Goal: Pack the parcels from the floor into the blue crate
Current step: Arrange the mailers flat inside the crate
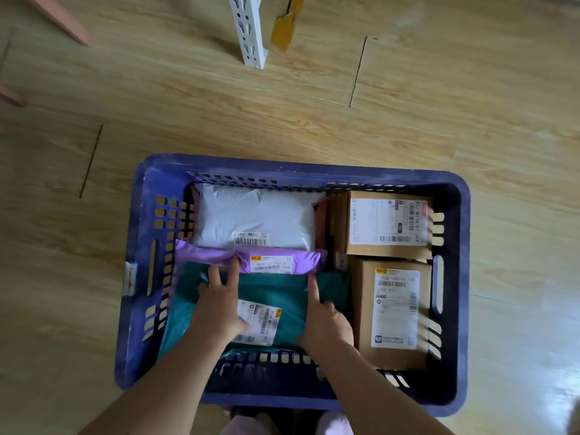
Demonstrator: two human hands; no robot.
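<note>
The blue crate (452, 400) stands on the wooden floor below me. Inside lie a white mailer bag (254, 215) at the back left, a purple mailer (276, 260) in front of it, and a teal mailer (279, 296) nearest me. Two cardboard boxes fill the right side, one at the back (384, 222) and one in front (392, 312). My left hand (219, 301) rests on the teal mailer, its straight fingers reaching the purple mailer's edge. My right hand (324, 321) presses the teal mailer with its index finger stretched out; the other fingers are curled.
A white perforated metal post (249, 29) stands on the floor beyond the crate, with a yellow-brown tag (287, 23) beside it. Pink furniture legs (59, 18) show at the upper left. Bare wooden floor surrounds the crate.
</note>
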